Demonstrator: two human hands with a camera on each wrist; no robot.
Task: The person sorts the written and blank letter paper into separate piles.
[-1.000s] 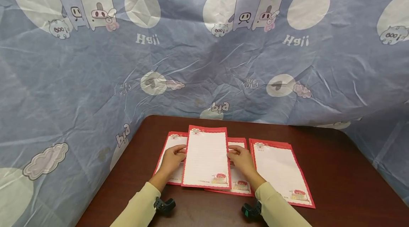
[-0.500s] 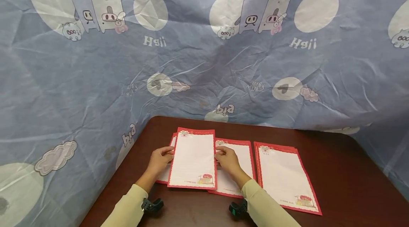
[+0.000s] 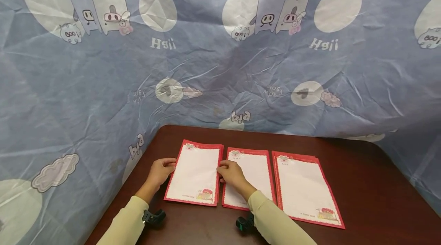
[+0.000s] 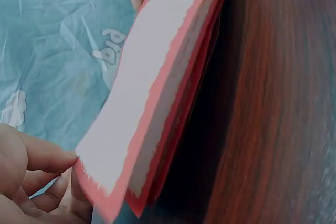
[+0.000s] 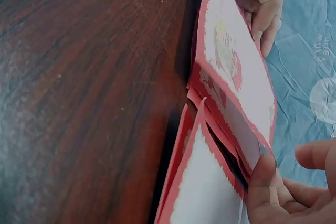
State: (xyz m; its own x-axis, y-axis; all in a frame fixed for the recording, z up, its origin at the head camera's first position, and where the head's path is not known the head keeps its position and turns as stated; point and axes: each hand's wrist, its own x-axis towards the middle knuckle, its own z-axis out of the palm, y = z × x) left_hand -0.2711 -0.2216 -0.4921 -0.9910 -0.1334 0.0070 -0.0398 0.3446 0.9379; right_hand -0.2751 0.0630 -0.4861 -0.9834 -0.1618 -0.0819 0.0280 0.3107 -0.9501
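A red-bordered sheet of writing paper (image 3: pixel 194 172), with a small printed drawing in its lower right corner, lies over the left pile in the head view. My left hand (image 3: pixel 161 171) pinches its left edge. At its right edge, my right hand (image 3: pixel 232 174) pinches it between thumb and fingers. Seen from the left wrist, the upper sheet (image 4: pixel 136 61) bows and stands apart from the red-edged sheets (image 4: pixel 168 156) beneath. In the right wrist view, the right hand (image 5: pixel 289 192) is at the sheet's near edge and the left hand (image 5: pixel 260 3) is beyond.
Right beside the held sheet lies a middle pile of similar paper (image 3: pixel 253 166), partly under the right forearm. Farther right is another pile (image 3: pixel 306 187). All lie on a dark brown wooden table (image 3: pixel 372 199), with a blue patterned cloth (image 3: pixel 213 69) hanging behind.
Both hands have carried the sheet leftward and down from above the gap between the left and middle piles onto the left pile. The middle pile now shows more fully.
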